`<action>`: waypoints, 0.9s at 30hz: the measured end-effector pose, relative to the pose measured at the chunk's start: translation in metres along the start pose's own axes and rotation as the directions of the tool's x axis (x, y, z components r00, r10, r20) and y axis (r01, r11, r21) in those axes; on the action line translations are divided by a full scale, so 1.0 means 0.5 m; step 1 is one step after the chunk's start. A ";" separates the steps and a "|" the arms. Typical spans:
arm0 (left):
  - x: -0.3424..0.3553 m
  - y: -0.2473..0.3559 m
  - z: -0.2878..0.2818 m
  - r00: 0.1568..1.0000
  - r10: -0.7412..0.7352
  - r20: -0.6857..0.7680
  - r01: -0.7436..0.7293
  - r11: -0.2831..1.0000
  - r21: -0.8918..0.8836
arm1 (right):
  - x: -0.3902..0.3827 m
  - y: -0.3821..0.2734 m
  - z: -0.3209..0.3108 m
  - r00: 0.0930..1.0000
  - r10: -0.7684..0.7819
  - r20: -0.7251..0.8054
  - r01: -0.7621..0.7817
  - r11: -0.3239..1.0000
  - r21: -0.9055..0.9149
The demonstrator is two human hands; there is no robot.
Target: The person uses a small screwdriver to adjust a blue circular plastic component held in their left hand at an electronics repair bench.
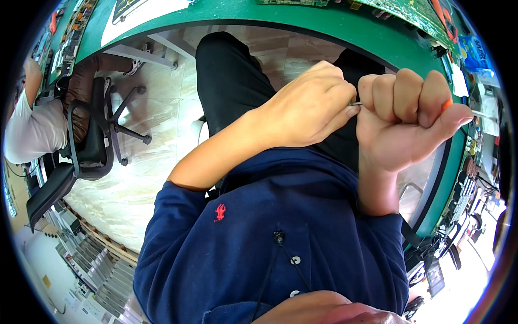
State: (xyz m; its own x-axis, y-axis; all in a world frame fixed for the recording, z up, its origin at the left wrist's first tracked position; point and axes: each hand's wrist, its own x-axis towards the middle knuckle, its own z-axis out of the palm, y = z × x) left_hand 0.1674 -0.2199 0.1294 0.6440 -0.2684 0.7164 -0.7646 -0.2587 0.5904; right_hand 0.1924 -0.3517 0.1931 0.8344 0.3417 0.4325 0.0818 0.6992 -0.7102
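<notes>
Both of my hands are raised over my lap, close together. My left hand (pixel 315 105) is closed, thumb against the curled fingers, pinching the end of a thin, dark metal piece (pixel 355 103). This piece spans the small gap to the little-finger side of my right hand (pixel 402 116). My right hand is curled into a fist, palm toward me, with the thumb stretched along the side. A small orange part (pixel 447 105) peeks out between its thumb and index finger. The fingers hide most of what it grips, so I cannot tell whether orange part and metal piece are one object.
Ahead, a green-topped bench (pixel 226 15) carries circuit boards (pixel 402 16), and a blue packet (pixel 475 54) lies at the right. On the left, a person (pixel 38 127) sits in a black office chair (pixel 97 146). Cables and devices crowd the right side.
</notes>
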 end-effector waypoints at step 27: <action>0.160 0.014 0.021 0.999 -0.007 -0.036 0.014 0.977 0.212 | 0.081 -0.126 -0.041 0.960 -0.102 0.259 0.168 0.954 -0.247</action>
State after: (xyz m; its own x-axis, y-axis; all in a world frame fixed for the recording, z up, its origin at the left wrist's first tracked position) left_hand 0.2140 -0.2527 0.1870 0.6479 -0.2329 0.7252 -0.7322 -0.4530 0.5087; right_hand 0.2323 -0.3946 0.2438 0.6516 0.4200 0.6316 0.3526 0.5695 -0.7425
